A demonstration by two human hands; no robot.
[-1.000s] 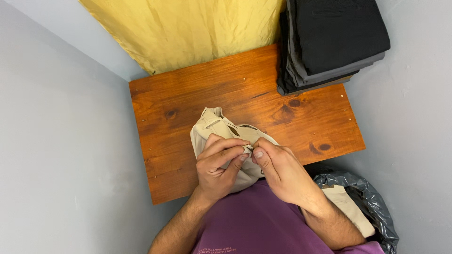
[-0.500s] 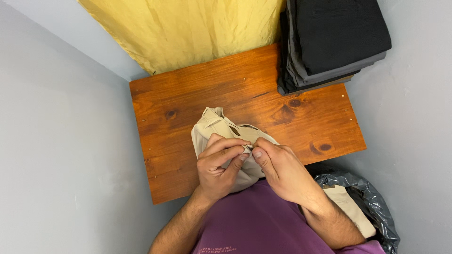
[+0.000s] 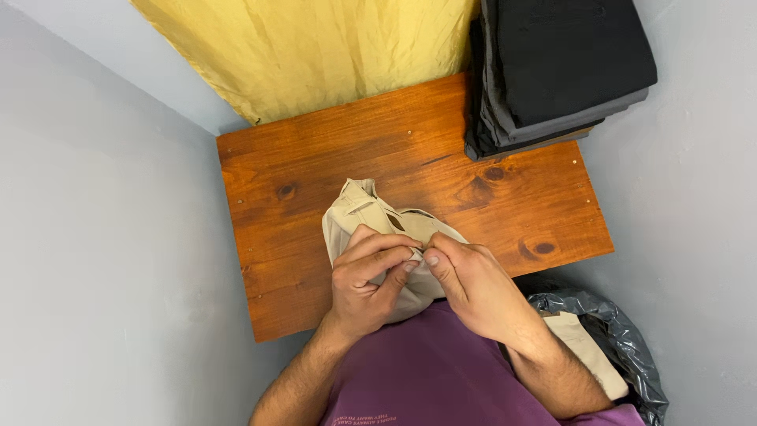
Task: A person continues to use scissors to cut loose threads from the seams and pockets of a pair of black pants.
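While my head camera looks straight down, almost nothing has changed from a second ago: both my hands sit in the same spot at lower centre of the frame, pinched on the same bunched piece of beige cloth [image 3: 371, 225], and the cloth has not shifted on the wooden table [image 3: 300, 158]. I judge from this that I am kept at one small, fiddly point on the fabric, though what lies between my fingertips is hidden. My left hand [image 3: 364, 280] is curled shut, thumb and fingers gripping a fold of the cloth from the left. My right hand [image 3: 473, 288] meets it from the right, thumb and forefinger pressed closed on the same fold, so the two hands touch at the fingertips. The beige cloth rests on the near edge of the table, just above my purple shirt [image 3: 426, 371], with a loose corner sticking up toward mid frame. Counting what shows: two hands, one beige cloth in hand, one table. One stack of folded dark garments [image 3: 560, 63], black and grey, sits at the upper right, overhanging the table's far corner. One yellow sheet [image 3: 315, 47] hangs at top centre. One black plastic bag [image 3: 623, 347] stands at lower right, holding one more pale beige piece [image 3: 587, 351].
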